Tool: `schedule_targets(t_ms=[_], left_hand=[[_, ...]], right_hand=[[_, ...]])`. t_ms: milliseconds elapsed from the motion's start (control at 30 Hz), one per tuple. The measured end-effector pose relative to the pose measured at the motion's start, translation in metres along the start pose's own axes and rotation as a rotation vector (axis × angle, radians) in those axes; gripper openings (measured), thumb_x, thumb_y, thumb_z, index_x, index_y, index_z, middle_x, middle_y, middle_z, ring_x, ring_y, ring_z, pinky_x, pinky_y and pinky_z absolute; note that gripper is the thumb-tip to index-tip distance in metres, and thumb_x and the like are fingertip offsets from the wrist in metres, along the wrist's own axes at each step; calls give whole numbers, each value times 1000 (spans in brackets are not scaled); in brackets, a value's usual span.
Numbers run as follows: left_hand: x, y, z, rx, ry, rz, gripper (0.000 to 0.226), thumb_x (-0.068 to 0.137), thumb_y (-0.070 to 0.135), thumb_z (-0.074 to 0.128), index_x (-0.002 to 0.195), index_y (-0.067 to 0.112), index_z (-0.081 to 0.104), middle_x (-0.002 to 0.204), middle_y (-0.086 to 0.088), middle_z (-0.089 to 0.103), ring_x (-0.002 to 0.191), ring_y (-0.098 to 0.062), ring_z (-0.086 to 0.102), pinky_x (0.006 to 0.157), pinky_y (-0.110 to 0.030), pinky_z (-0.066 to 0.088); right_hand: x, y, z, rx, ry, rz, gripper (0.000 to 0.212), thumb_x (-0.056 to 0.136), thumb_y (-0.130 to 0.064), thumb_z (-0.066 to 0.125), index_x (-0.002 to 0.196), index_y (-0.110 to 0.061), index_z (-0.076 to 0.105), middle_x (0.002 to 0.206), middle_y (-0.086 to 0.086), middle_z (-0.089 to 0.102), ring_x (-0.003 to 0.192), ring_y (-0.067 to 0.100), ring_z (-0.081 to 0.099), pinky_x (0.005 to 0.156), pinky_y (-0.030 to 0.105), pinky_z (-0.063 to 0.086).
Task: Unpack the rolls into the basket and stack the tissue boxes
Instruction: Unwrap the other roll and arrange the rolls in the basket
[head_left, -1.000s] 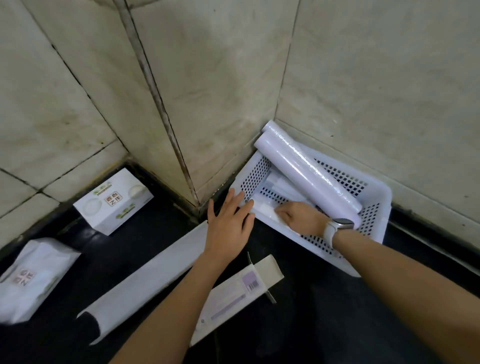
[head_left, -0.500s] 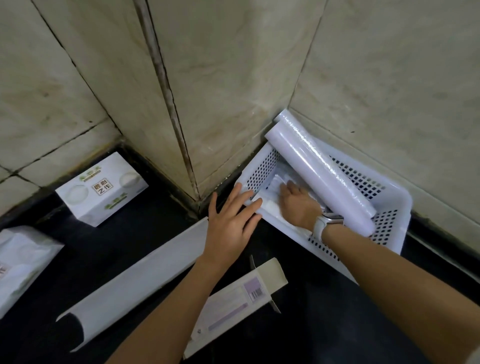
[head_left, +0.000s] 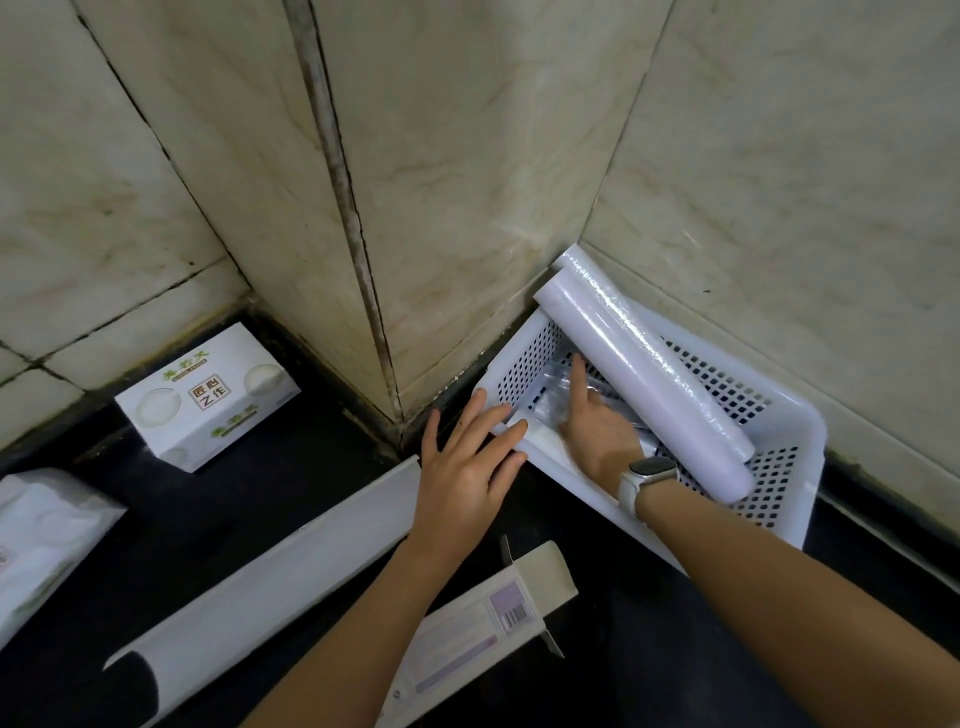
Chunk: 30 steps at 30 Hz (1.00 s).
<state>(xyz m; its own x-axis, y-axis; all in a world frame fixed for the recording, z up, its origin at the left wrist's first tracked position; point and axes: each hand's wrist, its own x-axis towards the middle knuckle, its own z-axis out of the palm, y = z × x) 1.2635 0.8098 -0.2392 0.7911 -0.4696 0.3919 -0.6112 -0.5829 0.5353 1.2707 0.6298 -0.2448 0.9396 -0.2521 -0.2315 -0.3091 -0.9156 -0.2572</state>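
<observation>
Perforated plastic basket (head_left: 779, 467), glossy film-wrapped roll (head_left: 649, 374).

Bare forearms; white smartwatch (head_left: 647, 475), right wrist

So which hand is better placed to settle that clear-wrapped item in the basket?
Right hand: it is already inside the basket, fingers on the clear-wrapped item. The left hand only rests on the basket's near rim, probably steadying it.

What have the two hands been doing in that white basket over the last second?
The right hand slid deeper into the basket, its fingers now stretched flat over the clear wrapped items on the bottom. The left hand stayed open on the basket's near corner. The two rolls still lie slanted across the basket, and the tissue box is unmoved.
</observation>
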Motion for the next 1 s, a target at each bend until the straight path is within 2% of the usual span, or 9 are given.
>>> schedule_targets(t_ms=[100,167,233,300,400,533,767,933,1000], left_hand=[[0,-1,2,-10,12,6,30,88,26,49,108,13,69,121,-6,65,128,-29,44,98,-67,34],[0,-2,3,-5,10,3,30,88,26,49,108,14,68,121,-6,64,129,-29,44,98,-67,35],[0,-2,3,-4,9,0,30,88,26,49,109,14,68,121,-5,64,129,-29,44,98,-66,35],[0,-2,3,-3,11,-1,30,88,26,49,109,15,67,121,-5,65,129,-29,44,98,-67,35],[0,-2,3,6,14,10,30,88,26,49,109,15,67,121,-5,65,129,-28,43,99,-66,35],[0,-2,3,18,13,13,30,89,26,48,109,15,67,122,-5,64,129,-28,43,99,-65,35],[-1,-2,3,27,14,20,31,89,26,47,111,15,66,123,-6,64,129,-28,42,97,-66,37],[0,-2,3,28,5,21,32,89,26,47,111,14,66,122,-6,64,130,-27,41,97,-66,37],[0,-1,4,22,6,19,32,89,26,47,111,14,66,122,-7,64,129,-28,41,97,-66,36]], right_hand=[[2,0,0,-56,-67,57,59,91,-5,40,141,-3,8,132,29,39,100,40,57,78,44,48],[2,-1,0,-153,-128,32,33,91,-6,40,124,3,39,132,24,37,101,39,55,77,41,46],[1,-2,-1,-229,-98,-3,23,91,-8,42,108,3,53,129,19,39,104,37,51,77,40,46],[1,0,-1,-301,-34,-57,26,91,-14,42,107,3,55,129,16,41,115,35,42,88,44,44],[1,9,1,-346,-86,-139,36,94,-19,37,123,0,43,142,17,33,131,33,29,109,48,27],[0,19,-4,-224,-224,-160,45,93,-22,44,133,-3,31,153,16,18,140,33,17,116,50,19],[-4,17,-8,-233,-44,-252,37,92,-18,43,128,-10,36,122,17,54,109,32,51,88,40,45],[-15,17,-15,-198,120,-285,20,91,-13,44,109,-4,49,98,18,62,83,32,57,64,33,38],[-20,13,-24,-174,198,-309,14,86,-3,52,100,0,54,85,20,63,71,34,59,55,36,43]])
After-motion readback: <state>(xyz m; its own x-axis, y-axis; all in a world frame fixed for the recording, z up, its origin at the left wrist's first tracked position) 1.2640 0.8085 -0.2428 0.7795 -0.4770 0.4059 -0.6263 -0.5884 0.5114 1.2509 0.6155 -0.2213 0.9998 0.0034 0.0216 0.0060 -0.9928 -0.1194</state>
